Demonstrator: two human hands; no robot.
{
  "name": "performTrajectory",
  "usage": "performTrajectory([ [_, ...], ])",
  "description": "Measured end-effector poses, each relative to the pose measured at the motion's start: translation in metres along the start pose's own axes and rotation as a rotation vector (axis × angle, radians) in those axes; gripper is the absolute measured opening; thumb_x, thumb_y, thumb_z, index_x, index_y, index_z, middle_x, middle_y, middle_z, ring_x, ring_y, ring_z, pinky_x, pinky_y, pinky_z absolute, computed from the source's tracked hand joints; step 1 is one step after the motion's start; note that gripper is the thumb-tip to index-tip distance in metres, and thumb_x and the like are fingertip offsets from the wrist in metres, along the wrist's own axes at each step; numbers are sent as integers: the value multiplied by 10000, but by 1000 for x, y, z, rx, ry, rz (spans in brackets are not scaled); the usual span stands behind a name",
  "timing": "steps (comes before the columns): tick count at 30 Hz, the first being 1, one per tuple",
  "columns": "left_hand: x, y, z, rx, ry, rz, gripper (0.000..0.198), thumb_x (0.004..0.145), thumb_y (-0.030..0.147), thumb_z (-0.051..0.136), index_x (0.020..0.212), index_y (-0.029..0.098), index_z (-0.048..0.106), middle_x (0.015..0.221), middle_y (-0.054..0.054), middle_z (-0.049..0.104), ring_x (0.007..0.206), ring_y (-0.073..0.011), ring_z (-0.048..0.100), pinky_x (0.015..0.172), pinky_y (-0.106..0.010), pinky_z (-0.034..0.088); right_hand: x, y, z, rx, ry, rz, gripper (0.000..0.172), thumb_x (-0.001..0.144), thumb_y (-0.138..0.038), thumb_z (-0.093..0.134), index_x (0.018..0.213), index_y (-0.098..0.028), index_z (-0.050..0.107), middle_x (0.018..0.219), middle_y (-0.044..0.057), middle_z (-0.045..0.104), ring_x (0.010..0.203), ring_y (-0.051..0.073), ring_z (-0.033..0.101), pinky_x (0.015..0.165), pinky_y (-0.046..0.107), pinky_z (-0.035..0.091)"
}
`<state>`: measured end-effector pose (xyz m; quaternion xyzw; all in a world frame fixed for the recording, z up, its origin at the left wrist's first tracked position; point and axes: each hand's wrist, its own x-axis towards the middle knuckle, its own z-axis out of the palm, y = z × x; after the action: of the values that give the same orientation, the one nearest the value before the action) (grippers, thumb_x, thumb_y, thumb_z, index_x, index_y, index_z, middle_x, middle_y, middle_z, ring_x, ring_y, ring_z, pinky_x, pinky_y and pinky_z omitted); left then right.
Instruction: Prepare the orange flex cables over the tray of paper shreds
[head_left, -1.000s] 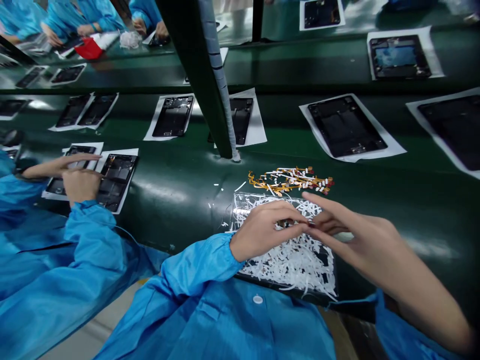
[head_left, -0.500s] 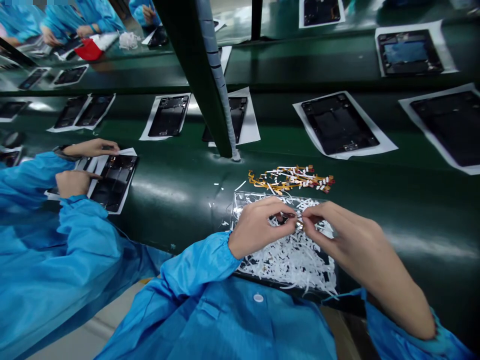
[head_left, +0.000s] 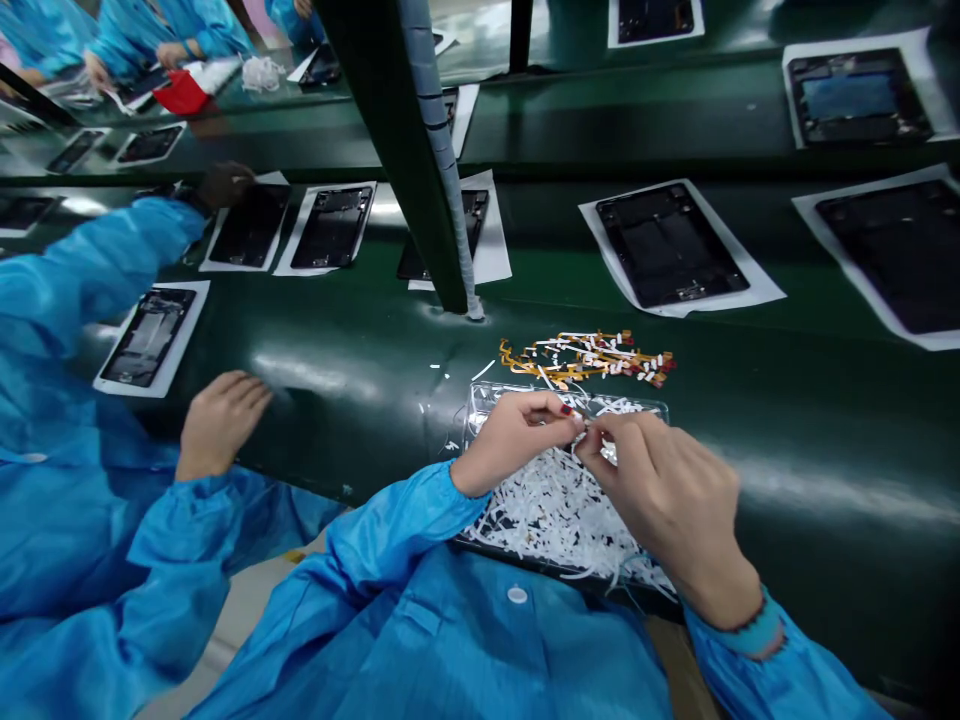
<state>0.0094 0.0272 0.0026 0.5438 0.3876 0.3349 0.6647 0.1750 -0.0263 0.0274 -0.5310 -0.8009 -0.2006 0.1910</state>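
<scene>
My left hand (head_left: 517,440) is closed in a pinch on a small flex cable (head_left: 568,410), of which a dark and red end shows between thumb and forefinger. Fingertip to fingertip with it, my right hand (head_left: 667,490) is also pinched closed; what it grips is hidden. Both hands are above a clear plastic tray (head_left: 469,410) filled with white paper strips (head_left: 559,510). Just beyond the tray lies a pile of orange flex cables (head_left: 589,358) with white tabs.
A dark green post (head_left: 405,150) with a wrapped cable rises beyond the tray. Tablet housings (head_left: 671,245) on white sheets line the green bench (head_left: 337,350). At left, a co-worker's hand (head_left: 225,420) hovers near the bench while the other reaches to a housing (head_left: 251,225).
My hands have shifted slightly left, the right wrist turning more upright. The co-worker at left has moved a housing to the back row, and another housing now shows in front.
</scene>
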Motion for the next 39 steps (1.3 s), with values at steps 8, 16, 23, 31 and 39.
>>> performTrajectory([
  [8, -5, -1, 6, 417, 330, 275, 76, 874, 232, 694, 876, 179, 748, 865, -38, 713, 719, -119, 625, 651, -252, 513, -1, 0, 11, 359, -1, 169, 86, 906, -148, 602, 841, -179, 553, 708, -11, 614, 579, 107, 564, 550, 259, 388],
  [16, -8, 6, -10, 156, 116, -39, 414, 905, 337, 705, 1298, 213, 668, 1026, -56, 799, 987, -215, 743, 887, -334, 582, -4, 11, 5, 270, 10, -52, 246, 888, -137, 705, 1124, -133, 635, 953, 61, 727, 803, 182, 675, 720, 308, 490],
  [23, -12, 15, -13, 262, 122, -39, 464, 883, 326, 732, 1332, 253, 641, 1024, -25, 801, 1034, -237, 739, 968, -391, 573, -4, 10, 12, 136, -22, -189, 270, 913, -133, 654, 1178, -88, 623, 1001, 115, 728, 856, 220, 676, 765, 354, 504],
  [31, -21, 14, -17, 419, 107, 68, 471, 932, 269, 662, 1394, 295, 576, 1041, 5, 799, 951, -214, 749, 978, -406, 563, 14, -7, 15, 76, 26, -48, 45, 922, -153, 581, 933, -155, 625, 789, 42, 677, 661, 158, 598, 621, 304, 431],
  [39, -57, 25, -150, 494, 577, 102, 236, 932, 295, 646, 1140, 199, 705, 1053, -26, 767, 936, -201, 717, 856, -346, 579, -17, 62, 10, 717, -688, 198, 443, 1016, -430, 482, 632, -208, 494, 553, -31, 486, 488, 114, 460, 509, 265, 353],
])
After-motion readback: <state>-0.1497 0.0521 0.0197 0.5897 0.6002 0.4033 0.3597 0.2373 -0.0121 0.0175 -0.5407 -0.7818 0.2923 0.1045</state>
